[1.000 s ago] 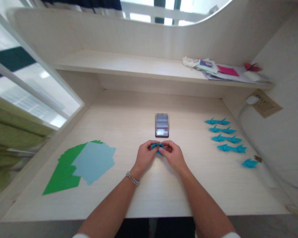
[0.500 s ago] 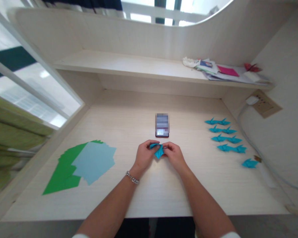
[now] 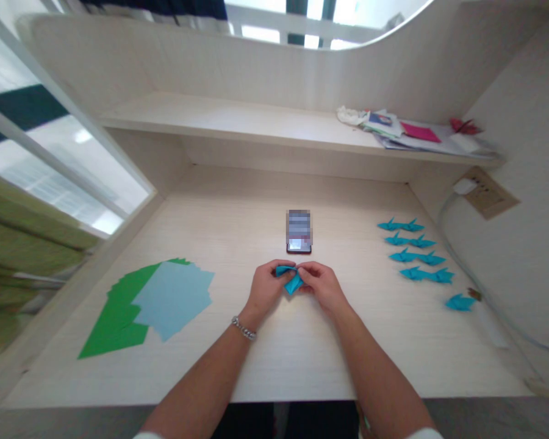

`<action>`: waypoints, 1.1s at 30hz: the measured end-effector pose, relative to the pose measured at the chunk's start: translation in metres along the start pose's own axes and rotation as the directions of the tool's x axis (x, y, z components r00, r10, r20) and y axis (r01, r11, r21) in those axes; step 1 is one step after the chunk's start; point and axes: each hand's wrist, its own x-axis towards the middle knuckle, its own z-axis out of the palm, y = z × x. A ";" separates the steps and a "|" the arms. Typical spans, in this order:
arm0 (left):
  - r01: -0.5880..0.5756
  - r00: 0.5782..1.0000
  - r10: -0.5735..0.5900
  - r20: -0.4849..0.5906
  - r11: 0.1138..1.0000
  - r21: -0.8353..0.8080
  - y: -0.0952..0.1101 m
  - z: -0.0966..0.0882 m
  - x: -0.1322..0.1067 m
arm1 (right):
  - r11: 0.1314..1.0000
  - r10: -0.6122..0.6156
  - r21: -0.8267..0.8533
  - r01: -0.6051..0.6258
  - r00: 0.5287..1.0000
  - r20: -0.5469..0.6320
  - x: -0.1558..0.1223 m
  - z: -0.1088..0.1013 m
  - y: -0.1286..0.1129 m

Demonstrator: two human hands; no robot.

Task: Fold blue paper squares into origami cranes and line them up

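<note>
Pale wood-grain desk (image 3: 238, 213) fills the frame, its front edge running along the bottom, where two bare forearms reach in and a silver chain-link bracelet (image 3: 243, 328) circles the left wrist. At center, a small, sky-blue piece of folded paper (image 3: 293, 284) sits pinched between two hands: the left hand (image 3: 268, 285) grips its left side between thumb and fingers, the right hand (image 3: 322, 285) nips its upper right — a two-sided hold that likely keeps such small folds from springing loose. Compared with half a second ago, the right thumb lies higher on the paper, whose front looks flatter and squarer; everything around it has stayed put.

Lower left, pale-blue paper sheets (image 3: 176, 296) overlap a fan of bright-green paper sheets (image 3: 114, 320), probably left there within reach. At right, a lone blue folded figure (image 3: 460, 302) lies below four rows of paired, pointed blue paper figures (image 3: 432, 259), seemingly lined up clear of the working hands. Just beyond the fingers, a dark-edged phone (image 3: 299, 231), its screen blurred, lies upright in the frame — perhaps for easy viewing. Farther back, upper right, a magenta sheet (image 3: 419, 131) tops papers on a pale shelf (image 3: 238, 119).
</note>
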 end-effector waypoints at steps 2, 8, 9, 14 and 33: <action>-0.001 1.000 0.001 0.007 1.000 -0.009 0.000 0.000 0.000 | 1.000 0.008 0.000 -0.008 1.000 -0.008 0.000 0.000 -0.001; 0.021 0.999 -0.019 0.030 0.999 -0.044 0.002 0.000 0.000 | 1.000 0.006 -0.025 -0.007 1.000 -0.015 -0.001 0.000 -0.002; 0.020 0.999 -0.018 0.031 0.999 -0.042 0.002 0.000 0.001 | 1.000 0.008 -0.018 -0.008 1.000 -0.008 -0.001 -0.001 -0.002; 0.004 0.999 -0.003 0.043 1.000 -0.030 0.004 -0.001 0.000 | 1.000 0.023 0.019 -0.023 1.000 0.017 0.001 -0.003 0.001; -0.024 0.997 0.021 0.073 0.999 0.037 0.004 0.003 -0.003 | 0.971 -0.123 -0.206 0.120 0.992 -0.006 0.004 -0.005 0.007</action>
